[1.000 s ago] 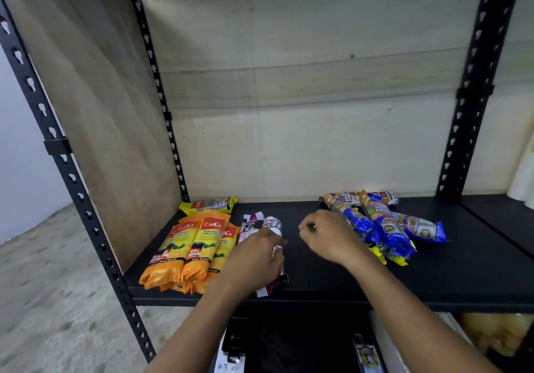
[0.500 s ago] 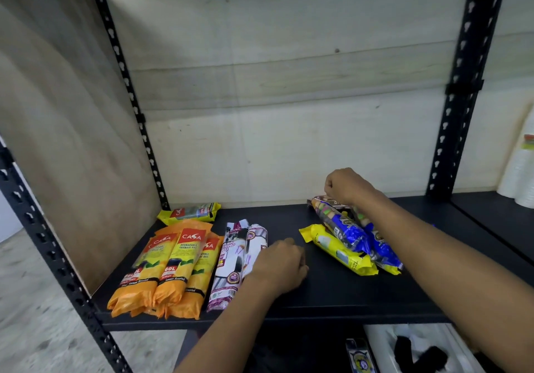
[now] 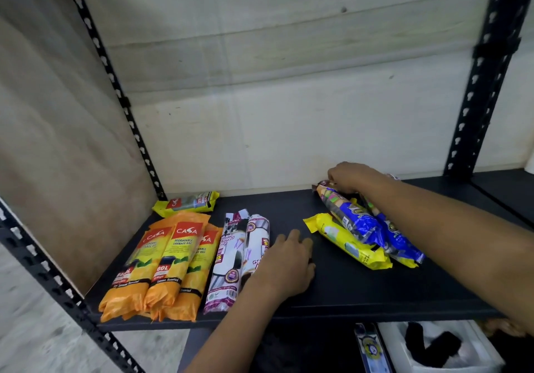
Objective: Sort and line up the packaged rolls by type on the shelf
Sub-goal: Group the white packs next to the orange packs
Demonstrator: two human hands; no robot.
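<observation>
Three orange Casa rolls (image 3: 161, 265) lie side by side at the shelf's front left. A small yellow Casa pack (image 3: 187, 202) lies crosswise behind them. Two white-and-purple drawstring-bag rolls (image 3: 239, 257) lie parallel to their right. My left hand (image 3: 286, 265) rests palm down on the black shelf (image 3: 346, 294), its side against the right white roll. Further right, a yellow roll (image 3: 346, 241) and blue rolls (image 3: 355, 222) lie in a loose overlapping pile. My right hand (image 3: 351, 177) reaches to the back of that pile, fingers pinched on the far end of a blue roll.
A wooden side panel (image 3: 57, 141) closes the shelf's left end and a pale wall (image 3: 289, 112) its back. Black perforated uprights (image 3: 479, 83) stand at the corners. Below the shelf sits a white bin (image 3: 439, 346) with dark items. Another shelf continues to the right.
My right hand has moved from the front of the blue pile to its back end. My left hand slid off the white rolls to the shelf beside them. A yellow roll now shows.
</observation>
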